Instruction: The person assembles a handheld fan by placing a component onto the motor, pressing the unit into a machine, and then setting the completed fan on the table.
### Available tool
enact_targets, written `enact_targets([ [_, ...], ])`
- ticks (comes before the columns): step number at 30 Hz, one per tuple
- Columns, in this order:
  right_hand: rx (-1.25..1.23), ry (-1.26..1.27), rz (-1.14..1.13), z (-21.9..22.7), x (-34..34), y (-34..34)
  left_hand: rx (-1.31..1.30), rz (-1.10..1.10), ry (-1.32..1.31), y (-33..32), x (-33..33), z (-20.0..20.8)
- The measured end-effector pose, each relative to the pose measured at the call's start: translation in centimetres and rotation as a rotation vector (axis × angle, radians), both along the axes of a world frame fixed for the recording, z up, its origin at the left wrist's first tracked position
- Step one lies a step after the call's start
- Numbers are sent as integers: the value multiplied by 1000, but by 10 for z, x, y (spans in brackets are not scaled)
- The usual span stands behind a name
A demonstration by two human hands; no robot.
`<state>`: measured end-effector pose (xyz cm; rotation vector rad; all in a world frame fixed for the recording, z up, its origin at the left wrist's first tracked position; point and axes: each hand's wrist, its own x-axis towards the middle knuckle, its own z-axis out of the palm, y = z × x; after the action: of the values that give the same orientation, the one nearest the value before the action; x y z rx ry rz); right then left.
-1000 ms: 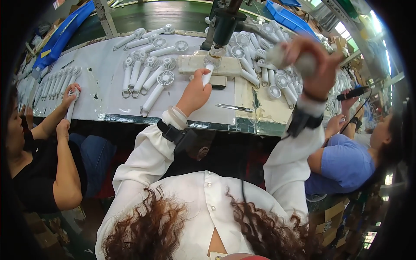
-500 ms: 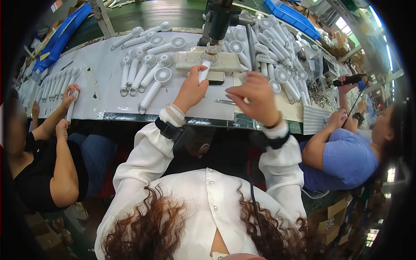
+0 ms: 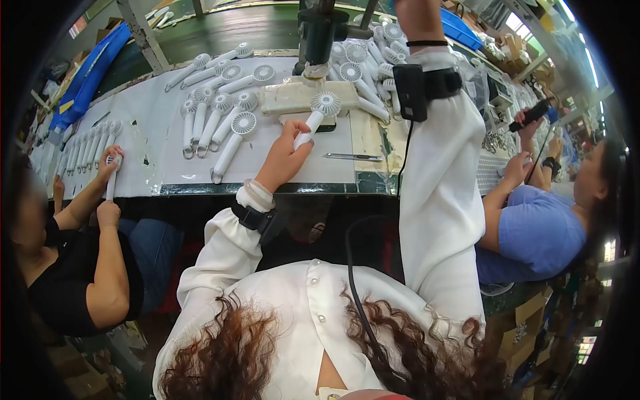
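My left hand [image 3: 288, 157] grips a white handheld fan [image 3: 325, 103] by its handle, with the round grille tilted up and away from me. That fan is in front of a pale, flat block [image 3: 287, 98], under the dark press head [image 3: 317, 41] with its wrapped tip; the two are apart. Stretched far forward, my right hand [image 3: 419, 19] runs past the top edge of the picture, so its fingers are hidden. A slim metal tool [image 3: 353, 157], like tweezers or a knife, lies near the bench edge.
Several white fans [image 3: 230, 143] lie left of the block, and a heap of more [image 3: 363, 73] is at the right. Co-workers sit on both sides; the left one holds a fan [image 3: 113, 161], the right one a black tool [image 3: 530, 115]. Blue trays [image 3: 90, 80] stand behind.
My right hand has swung from beside the fan up to the far edge. My left hand has drawn the fan down from the press tip, showing its grille.
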<state>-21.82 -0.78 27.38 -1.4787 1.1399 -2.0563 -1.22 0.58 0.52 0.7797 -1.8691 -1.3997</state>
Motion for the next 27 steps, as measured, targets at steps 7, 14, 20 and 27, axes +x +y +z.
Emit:
enact_targets([
  [7, -99, 154, -204, -125, -37, -8, -24, -29, 80, 5, 7, -3],
  [14, 422, -138, 180, -250, 2, 38, -217, -35, 25, 15, 0, -5],
  [20, 457, -129, 411, -260, 12, 39, -312, 128, -142, 22, -4, -8],
  [27, 500, -84, 257, -250, 15, 45, -368, 226, -30, 15, 11, -13],
])
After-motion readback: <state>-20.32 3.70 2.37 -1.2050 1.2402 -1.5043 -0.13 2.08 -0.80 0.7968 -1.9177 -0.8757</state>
